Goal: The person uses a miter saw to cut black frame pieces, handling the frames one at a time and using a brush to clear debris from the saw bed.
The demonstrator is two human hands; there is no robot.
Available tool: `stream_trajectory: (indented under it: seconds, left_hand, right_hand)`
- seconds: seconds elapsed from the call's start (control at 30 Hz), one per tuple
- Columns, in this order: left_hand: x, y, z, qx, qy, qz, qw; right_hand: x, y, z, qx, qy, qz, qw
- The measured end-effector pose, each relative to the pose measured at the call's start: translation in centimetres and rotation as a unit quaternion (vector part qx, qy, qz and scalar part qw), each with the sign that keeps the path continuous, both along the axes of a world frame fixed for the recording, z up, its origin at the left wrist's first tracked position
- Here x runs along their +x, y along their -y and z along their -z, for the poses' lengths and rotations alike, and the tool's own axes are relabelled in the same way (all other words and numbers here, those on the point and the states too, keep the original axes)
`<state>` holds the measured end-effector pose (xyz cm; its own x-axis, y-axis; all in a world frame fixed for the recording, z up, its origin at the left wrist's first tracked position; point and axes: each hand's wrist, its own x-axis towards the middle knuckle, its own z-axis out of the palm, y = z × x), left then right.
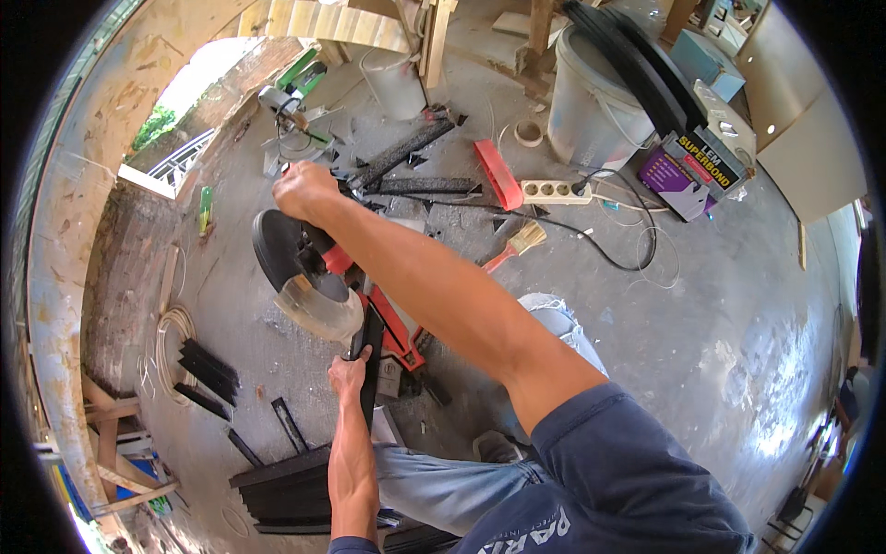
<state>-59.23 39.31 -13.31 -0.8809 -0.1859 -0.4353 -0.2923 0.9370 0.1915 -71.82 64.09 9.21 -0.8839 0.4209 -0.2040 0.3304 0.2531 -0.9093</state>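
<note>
A miter saw (286, 249) with a dark round guard and red parts stands on the floor before me. My right hand (306, 192) is closed around its handle, with the arm stretched across the saw. Below the blade guard, my left hand (349, 374) grips a long black strip (371, 369), thumb on top, which runs in under a translucent guard (318, 309). Beside the strip is the saw's red base (397, 337). Whether the blade touches the strip is hidden by the guard.
Black offcuts (415, 152) lie past the saw, near a red tool (498, 174), a power strip (554, 192) and a paintbrush (519, 245). More black strips (286, 489) are stacked at the lower left. A white bucket (595, 111) and a purple box (688, 175) stand at the far right.
</note>
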Motion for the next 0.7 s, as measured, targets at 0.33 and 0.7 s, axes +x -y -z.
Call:
stream_trajectory:
  seconds: [0.33,0.7]
  left_hand:
    - [4.8,7.7,3.7,0.052,0.032,-0.037,0.997]
    - [8.0,9.9,-2.9,0.245,0.028,-0.005,0.969]
  right_hand:
    - [-6.4,-0.5,4.2,0.168,-0.022,-0.138,0.976]
    - [-2.3,-1.7,3.4,0.083,-0.094,-0.109,0.986]
